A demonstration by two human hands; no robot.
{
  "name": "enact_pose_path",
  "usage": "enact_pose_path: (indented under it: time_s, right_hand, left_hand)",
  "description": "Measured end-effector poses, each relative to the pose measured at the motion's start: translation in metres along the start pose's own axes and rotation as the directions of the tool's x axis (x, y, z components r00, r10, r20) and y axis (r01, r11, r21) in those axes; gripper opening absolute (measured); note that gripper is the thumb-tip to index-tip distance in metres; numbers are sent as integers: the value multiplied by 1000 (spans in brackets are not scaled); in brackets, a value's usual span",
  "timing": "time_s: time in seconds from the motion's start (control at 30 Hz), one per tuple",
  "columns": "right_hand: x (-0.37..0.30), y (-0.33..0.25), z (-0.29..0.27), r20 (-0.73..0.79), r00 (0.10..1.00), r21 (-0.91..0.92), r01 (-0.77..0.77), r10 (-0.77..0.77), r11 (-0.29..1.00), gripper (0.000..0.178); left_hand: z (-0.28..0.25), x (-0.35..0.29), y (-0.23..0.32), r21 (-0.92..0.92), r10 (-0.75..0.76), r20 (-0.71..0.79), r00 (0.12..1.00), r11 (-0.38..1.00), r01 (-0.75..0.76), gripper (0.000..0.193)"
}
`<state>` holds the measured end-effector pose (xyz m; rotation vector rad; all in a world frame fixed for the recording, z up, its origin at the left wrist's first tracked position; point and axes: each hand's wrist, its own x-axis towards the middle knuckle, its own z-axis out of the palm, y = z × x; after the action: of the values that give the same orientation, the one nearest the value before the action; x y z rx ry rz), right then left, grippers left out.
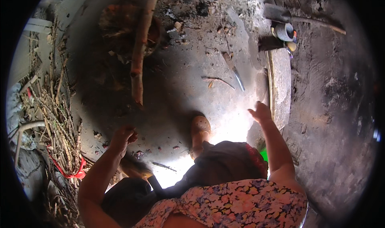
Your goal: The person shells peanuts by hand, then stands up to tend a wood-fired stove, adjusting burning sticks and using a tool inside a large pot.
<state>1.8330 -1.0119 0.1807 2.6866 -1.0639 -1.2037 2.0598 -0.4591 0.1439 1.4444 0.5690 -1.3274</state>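
Observation:
My left hand (127, 136) hangs over the floor at the left, its fingers curled in and no object showing in them. Out to the right is my right hand (261, 113), thumb and a finger apart, holding nothing; it is beside a long pale board (280, 83). Between and beyond the hands, a thick bare branch (140, 47) slants down from the top edge, its cut end toward me. Behind the branch sits a chopped wood stump (114, 21), partly in shadow. A knife with a dark handle (233, 71) lies on the floor, near a short thin stick (218, 81).
Bundled twigs (60, 124) with a red tie (76, 174) line the left side. At the upper right are a shovel (277, 13) and a grey round container (284, 31). Ash and wood scraps (200, 7) litter the far floor. My shoe (200, 126) is between my hands.

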Motion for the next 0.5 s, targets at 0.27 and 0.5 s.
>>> enact_pose_path:
  time_s: [0.27, 0.5]
  right_hand:
    - [-12, -129, -18, -221, 903, 333, 425, -369, 842, 25]
    - [87, -108, -39, -336, 941, 215, 47, 28, 976, 46]
  left_hand:
    - [18, -9, 31, 105, 106, 53, 993, 988, -111, 25]
    - [13, -15, 23, 98, 54, 9, 998, 994, -55, 21]
